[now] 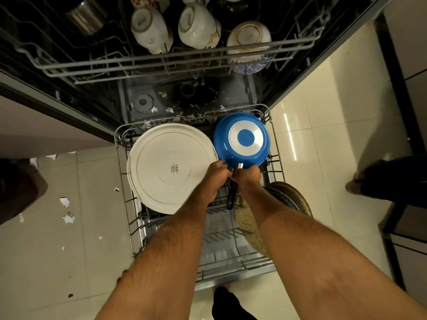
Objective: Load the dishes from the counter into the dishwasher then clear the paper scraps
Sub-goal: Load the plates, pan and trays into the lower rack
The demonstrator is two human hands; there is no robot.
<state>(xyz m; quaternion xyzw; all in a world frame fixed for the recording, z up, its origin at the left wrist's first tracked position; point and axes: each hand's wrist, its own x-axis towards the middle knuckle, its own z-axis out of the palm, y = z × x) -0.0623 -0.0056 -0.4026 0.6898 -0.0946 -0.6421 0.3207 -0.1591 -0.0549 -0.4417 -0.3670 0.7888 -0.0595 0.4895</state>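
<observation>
A blue pan (242,140) lies upside down at the back right of the pulled-out lower rack (129,218). Its black handle (231,196) points toward me. Both hands meet at the handle's root: my left hand (213,179) and my right hand (248,176) grip it there. Left of the pan a large white plate (171,167) lies face down in the rack. A speckled brown dish (293,197) stands on edge at the rack's right, partly hidden by my right arm. Paper scraps (65,210) lie on the floor to the left, and more paper scraps (169,110) lie inside the dishwasher.
The upper rack (161,65) is pulled out above, holding upturned white cups (151,30), a bowl (249,40) and a steel tumbler (86,17). Another person's foot (355,183) stands on the tiles at right. Dark cabinets line the right side.
</observation>
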